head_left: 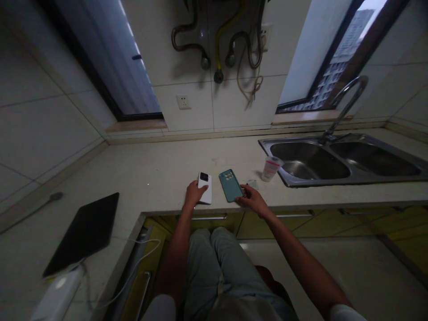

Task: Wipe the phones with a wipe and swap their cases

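A white smartphone (205, 192) with a dark camera block lies on the counter near its front edge. My left hand (194, 194) is closed around the phone's left side, its thumb over the back. To the right is a teal phone case (230, 186) with camera cutouts at its top. My right hand (252, 199) grips the lower right corner of that case between thumb and fingers. Phone and case lie apart, with a strip of countertop between them. A small clear piece of plastic (253, 183) lies just beyond my right hand.
A clear plastic cup (270, 168) with red markings stands beside the double steel sink (287, 182). On the left counter are a black flat panel (85, 232), a white device (60, 294) and a white cable (140, 263). Drawers with handles (209, 217) run below the counter edge.
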Demonstrator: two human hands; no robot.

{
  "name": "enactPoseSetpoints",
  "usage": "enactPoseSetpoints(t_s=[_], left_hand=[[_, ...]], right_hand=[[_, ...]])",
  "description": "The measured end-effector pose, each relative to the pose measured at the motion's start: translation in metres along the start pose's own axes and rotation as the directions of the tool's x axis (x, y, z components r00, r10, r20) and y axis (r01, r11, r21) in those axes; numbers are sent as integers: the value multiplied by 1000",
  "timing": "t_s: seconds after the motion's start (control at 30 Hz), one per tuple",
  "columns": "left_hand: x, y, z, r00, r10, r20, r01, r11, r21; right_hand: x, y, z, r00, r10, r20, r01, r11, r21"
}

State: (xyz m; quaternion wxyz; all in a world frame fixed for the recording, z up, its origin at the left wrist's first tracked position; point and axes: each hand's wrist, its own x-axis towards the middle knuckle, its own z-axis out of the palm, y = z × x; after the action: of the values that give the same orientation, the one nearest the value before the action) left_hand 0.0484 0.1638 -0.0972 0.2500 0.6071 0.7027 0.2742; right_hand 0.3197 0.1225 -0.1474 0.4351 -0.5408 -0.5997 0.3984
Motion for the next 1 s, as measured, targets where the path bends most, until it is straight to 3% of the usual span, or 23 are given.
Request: enactPoseSetpoints(t_s=[0.4, 0.7, 1.0], left_hand=[[-18, 3, -2, 994, -51, -100, 79, 947, 311], [-30, 2, 16, 972, 132, -196, -17, 866, 500], [-45, -8, 34, 936, 144, -322, 29, 878, 479]], right_hand=[[-4, -2, 2, 1000, -24, -14, 23, 998, -53], [-5, -1, 2, 998, -65, -5, 64, 995, -76], [-9, -5, 4, 997, -76, -8, 75, 992, -103]])
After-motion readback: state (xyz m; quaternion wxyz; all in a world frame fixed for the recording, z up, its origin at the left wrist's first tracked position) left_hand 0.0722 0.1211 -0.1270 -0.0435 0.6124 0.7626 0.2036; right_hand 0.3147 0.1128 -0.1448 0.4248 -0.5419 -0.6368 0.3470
